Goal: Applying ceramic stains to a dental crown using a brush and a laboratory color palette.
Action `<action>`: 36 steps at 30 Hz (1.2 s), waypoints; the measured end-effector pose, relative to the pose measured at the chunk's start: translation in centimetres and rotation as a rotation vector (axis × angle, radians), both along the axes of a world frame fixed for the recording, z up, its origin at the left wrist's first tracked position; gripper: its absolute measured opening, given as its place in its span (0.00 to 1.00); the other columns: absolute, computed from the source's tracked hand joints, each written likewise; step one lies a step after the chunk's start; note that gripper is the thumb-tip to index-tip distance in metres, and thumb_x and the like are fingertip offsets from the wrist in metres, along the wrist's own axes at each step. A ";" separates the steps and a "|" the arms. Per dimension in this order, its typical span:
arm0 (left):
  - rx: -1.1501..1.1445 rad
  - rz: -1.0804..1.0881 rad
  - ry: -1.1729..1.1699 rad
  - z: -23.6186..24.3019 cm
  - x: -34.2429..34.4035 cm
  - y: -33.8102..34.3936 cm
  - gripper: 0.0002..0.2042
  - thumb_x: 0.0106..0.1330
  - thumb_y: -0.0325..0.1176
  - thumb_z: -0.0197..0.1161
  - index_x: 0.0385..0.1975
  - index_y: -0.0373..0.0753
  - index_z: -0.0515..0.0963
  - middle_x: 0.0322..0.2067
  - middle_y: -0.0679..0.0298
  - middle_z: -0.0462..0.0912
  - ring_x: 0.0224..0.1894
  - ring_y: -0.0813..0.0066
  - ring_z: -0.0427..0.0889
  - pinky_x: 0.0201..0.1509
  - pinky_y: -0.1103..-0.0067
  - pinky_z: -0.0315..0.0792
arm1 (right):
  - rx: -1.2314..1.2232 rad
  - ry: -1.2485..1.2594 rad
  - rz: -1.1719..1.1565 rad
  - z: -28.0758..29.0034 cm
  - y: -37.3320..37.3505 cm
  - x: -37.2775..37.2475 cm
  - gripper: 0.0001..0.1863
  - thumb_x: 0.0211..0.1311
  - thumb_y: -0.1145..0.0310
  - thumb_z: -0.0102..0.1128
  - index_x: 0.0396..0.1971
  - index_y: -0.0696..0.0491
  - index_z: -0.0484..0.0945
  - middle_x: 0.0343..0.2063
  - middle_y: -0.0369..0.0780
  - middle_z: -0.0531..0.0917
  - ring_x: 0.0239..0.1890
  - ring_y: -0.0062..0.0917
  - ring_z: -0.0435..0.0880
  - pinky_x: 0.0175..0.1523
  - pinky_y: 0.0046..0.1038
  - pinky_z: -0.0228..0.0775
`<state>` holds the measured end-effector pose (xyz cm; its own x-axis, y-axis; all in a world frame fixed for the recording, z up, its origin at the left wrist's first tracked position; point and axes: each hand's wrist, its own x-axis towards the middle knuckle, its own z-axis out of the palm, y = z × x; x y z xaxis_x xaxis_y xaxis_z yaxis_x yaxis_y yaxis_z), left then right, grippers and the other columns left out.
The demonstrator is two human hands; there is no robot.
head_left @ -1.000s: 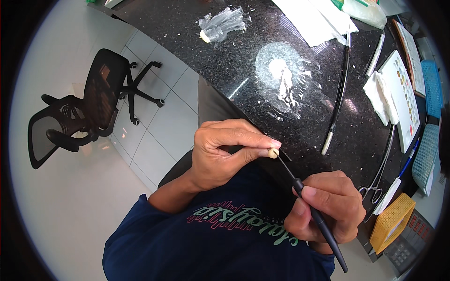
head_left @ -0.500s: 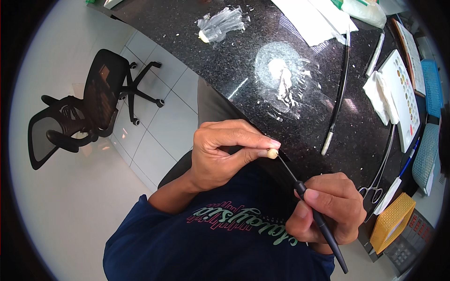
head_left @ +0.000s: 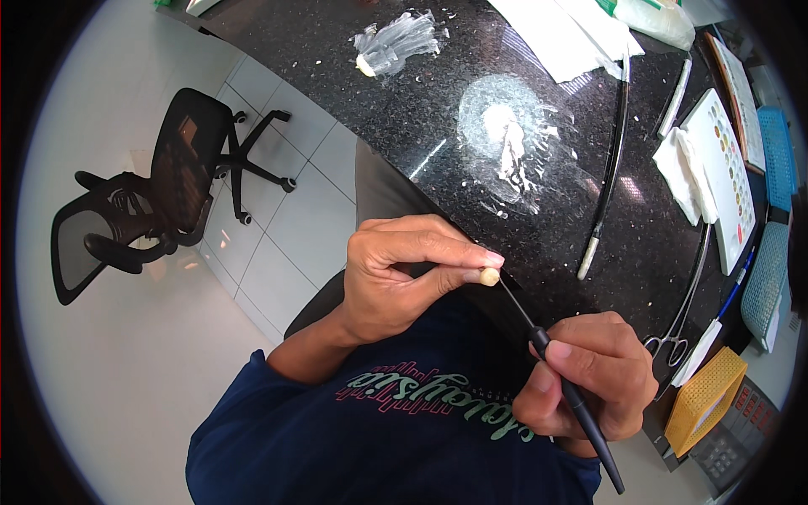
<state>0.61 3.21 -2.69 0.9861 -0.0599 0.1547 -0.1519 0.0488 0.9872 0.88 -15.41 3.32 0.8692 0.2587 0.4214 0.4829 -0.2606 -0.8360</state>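
Note:
Between the thumb and forefinger of my left hand (head_left: 404, 268) is a small rounded cream-coloured piece (head_left: 489, 276), only partly showing past the fingertips. My right hand (head_left: 593, 374) is closed like a pen grip around a slim black-handled tool (head_left: 581, 410) with a thin dark metal shaft. The shaft points up and left, and its tip is at the cream piece, seemingly touching it. Both hands are in front of my dark blue shirt, close to the near edge of the black speckled countertop (head_left: 404, 109).
White paste (head_left: 505, 139) is smeared on the counter, with another whitish smear (head_left: 400, 44) farther left. Black tubing (head_left: 610, 168), scissor-handled forceps (head_left: 667, 347), a white palette tray (head_left: 720, 181), a crumpled tissue (head_left: 682, 172) and a yellow basket (head_left: 705, 400) are at right. An office chair (head_left: 160, 185) stands at left.

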 end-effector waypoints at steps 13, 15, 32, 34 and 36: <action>-0.001 0.003 0.001 0.1 0.0 0.0 0.04 0.55 0.20 0.64 0.29 0.32 0.82 0.25 0.56 0.81 0.28 0.71 0.84 0.31 0.83 0.79 | 0.003 -0.060 0.144 -0.4 -0.5 0.3 0.12 0.44 0.80 0.57 0.34 0.58 0.72 0.20 0.41 0.77 0.17 0.21 0.76 0.21 0.19 0.66; -0.003 0.007 -0.001 0.0 0.0 -0.1 0.04 0.55 0.20 0.64 0.29 0.32 0.82 0.24 0.56 0.81 0.27 0.71 0.84 0.31 0.84 0.79 | 0.019 -0.064 0.148 -0.5 -0.6 0.4 0.13 0.44 0.80 0.57 0.34 0.58 0.72 0.19 0.41 0.77 0.16 0.21 0.76 0.21 0.19 0.66; 0.014 0.010 0.021 0.1 -0.2 0.0 0.03 0.56 0.20 0.63 0.29 0.32 0.82 0.25 0.55 0.81 0.27 0.72 0.84 0.30 0.85 0.79 | 0.037 -0.092 0.169 -0.7 -0.2 0.7 0.13 0.44 0.81 0.59 0.34 0.58 0.72 0.20 0.41 0.77 0.17 0.21 0.78 0.20 0.17 0.66; -0.004 0.024 0.077 0.3 -0.2 -0.1 0.06 0.52 0.20 0.66 0.30 0.34 0.83 0.27 0.57 0.84 0.30 0.73 0.84 0.34 0.83 0.77 | 0.037 -0.093 0.171 -0.7 -0.3 0.8 0.14 0.43 0.81 0.59 0.34 0.59 0.72 0.20 0.41 0.77 0.17 0.21 0.77 0.20 0.17 0.67; -0.012 0.019 0.072 0.3 -0.2 -0.2 0.06 0.52 0.20 0.66 0.30 0.34 0.83 0.27 0.57 0.84 0.30 0.73 0.84 0.34 0.83 0.77 | 0.035 -0.095 0.171 -0.6 -0.4 0.8 0.15 0.42 0.82 0.59 0.34 0.59 0.72 0.20 0.41 0.77 0.17 0.21 0.77 0.20 0.17 0.67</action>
